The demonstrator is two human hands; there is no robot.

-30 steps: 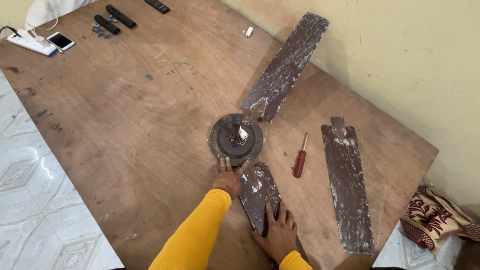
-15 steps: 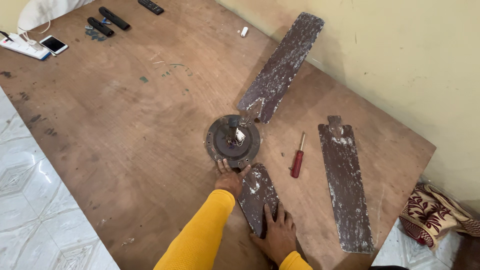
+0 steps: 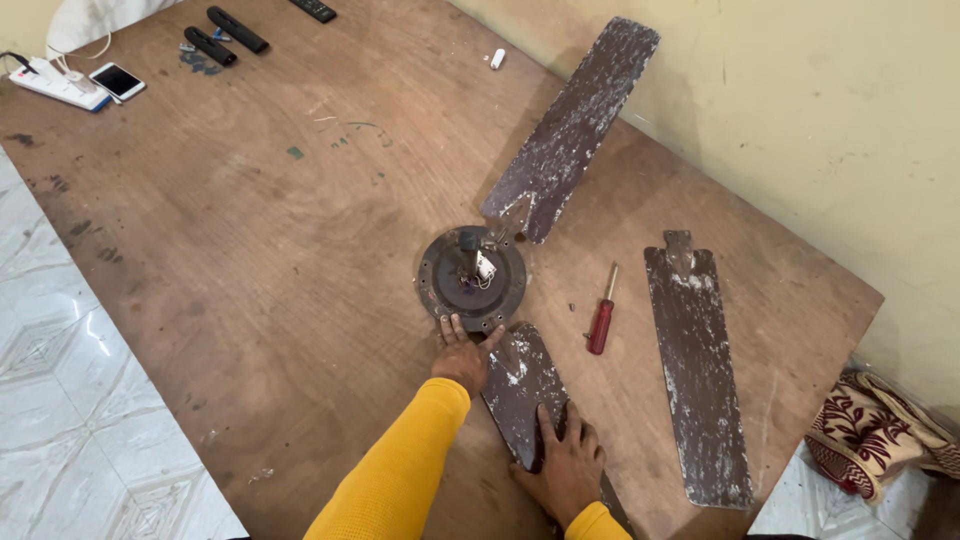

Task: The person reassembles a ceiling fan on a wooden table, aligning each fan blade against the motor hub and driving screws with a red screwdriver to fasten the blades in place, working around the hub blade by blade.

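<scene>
A round dark fan motor hub [image 3: 472, 278] lies on a brown wooden board [image 3: 250, 240]. One worn brown blade [image 3: 575, 125] runs from the hub up towards the wall. My left hand [image 3: 462, 355] rests at the hub's near rim, fingers touching where a second blade [image 3: 525, 385] meets it. My right hand [image 3: 568, 465] lies flat on that second blade, pressing it to the board. A third blade [image 3: 697, 370] lies loose to the right. A red-handled screwdriver [image 3: 602, 318] lies between the hub and the loose blade.
At the far left are a white power strip [image 3: 50, 83], a phone [image 3: 117, 80], black bar-shaped objects [image 3: 225, 32] and a remote [image 3: 313, 9]. A small white piece [image 3: 497, 59] lies near the wall. Tiled floor [image 3: 70, 400] borders the board; patterned fabric [image 3: 880, 435] lies at right.
Both hands stay at the near blade and hub. The view has shifted slightly; nothing on the board has visibly moved.
</scene>
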